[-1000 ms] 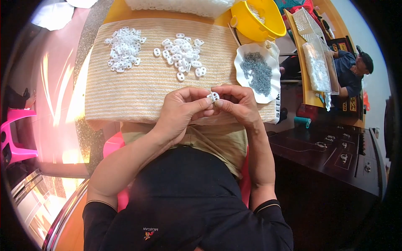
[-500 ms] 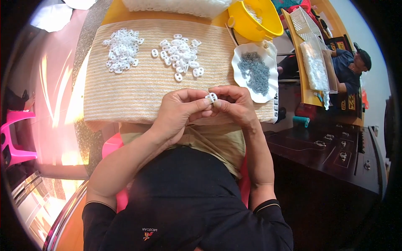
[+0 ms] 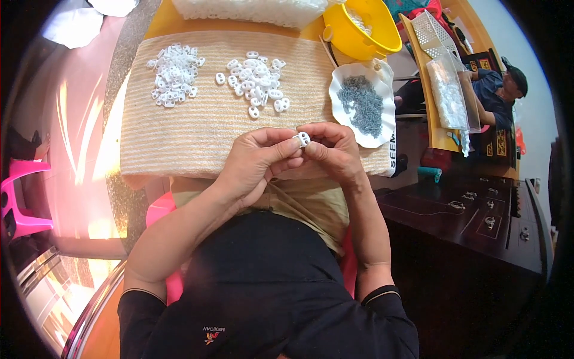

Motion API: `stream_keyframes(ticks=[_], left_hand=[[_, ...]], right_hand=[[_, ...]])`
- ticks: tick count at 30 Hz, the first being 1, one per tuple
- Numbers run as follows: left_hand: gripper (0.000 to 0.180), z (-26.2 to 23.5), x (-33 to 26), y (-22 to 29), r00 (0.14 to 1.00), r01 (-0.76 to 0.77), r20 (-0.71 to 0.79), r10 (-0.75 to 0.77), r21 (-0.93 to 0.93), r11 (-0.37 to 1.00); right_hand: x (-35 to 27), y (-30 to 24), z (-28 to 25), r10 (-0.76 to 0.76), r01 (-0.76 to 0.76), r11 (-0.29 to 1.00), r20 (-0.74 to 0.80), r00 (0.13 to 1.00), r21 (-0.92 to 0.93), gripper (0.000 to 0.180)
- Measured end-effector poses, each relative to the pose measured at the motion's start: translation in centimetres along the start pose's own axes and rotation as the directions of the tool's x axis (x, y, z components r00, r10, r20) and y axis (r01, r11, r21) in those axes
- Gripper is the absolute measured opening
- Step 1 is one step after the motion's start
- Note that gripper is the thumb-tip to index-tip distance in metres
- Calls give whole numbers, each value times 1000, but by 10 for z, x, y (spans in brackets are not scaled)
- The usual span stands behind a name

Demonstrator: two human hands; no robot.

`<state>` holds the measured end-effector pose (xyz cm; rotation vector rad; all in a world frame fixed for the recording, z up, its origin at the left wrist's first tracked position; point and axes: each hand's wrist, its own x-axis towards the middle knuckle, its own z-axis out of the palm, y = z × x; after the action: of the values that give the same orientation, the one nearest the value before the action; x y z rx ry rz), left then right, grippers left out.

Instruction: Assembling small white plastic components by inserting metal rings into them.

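Note:
Between my hands, just above the near part of a striped beige cloth (image 3: 173, 137), is a small white two-hole cord-lock piece (image 3: 304, 139). My left hand (image 3: 254, 158) pinches its left side with thumb and fingertips. My right hand (image 3: 338, 152) grips it from the other side, thumb underneath and index finger over the top. Fingertips cover part of the piece. Beyond my hands lies a pile of white oval two-hole pieces (image 3: 257, 78). Further left is a heap of smaller white pieces (image 3: 173, 78). A wavy white dish (image 3: 387, 110) on the right holds thin grey spring-like parts (image 3: 362, 105).
A clear container of white parts (image 3: 251, 12) stands at the far edge, beside a yellow bucket (image 3: 359, 45). To the right, another person (image 3: 496, 90) sits by a table with a box of white pieces (image 3: 447, 90). Dark furniture (image 3: 454, 239) is at right, a pink stool (image 3: 24, 203) at left.
Both hands keep their pinch on the white piece in nearly the same place. The view shifts very slightly; the piles look unaltered.

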<state>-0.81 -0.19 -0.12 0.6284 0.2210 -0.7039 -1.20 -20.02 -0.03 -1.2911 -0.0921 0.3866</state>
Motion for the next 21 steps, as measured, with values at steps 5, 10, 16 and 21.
stream_keyframes(ticks=[5, 10, 16, 21], left_hand=[[17, 3, 0, 1, 998, 20, 52, -19, -32, 999], [13, 5, -2, 5, 993, 30, 118, -27, -22, 999], [10, 1, -2, 2, 980, 2, 200, 0, -9, 1000], [9, 1, -4, 0, 977, -20, 210, 20, -5, 1000]], right_hand=[[3, -1, 5, -101, 100, 995, 28, 994, 25, 27], [2, 0, 6, -140, 139, 990, 49, 989, 27, 30], [-1, -8, 11, -164, 168, 984, 69, 984, -54, 31], [-2, -8, 15, -199, 205, 973, 64, 978, -105, 32]])
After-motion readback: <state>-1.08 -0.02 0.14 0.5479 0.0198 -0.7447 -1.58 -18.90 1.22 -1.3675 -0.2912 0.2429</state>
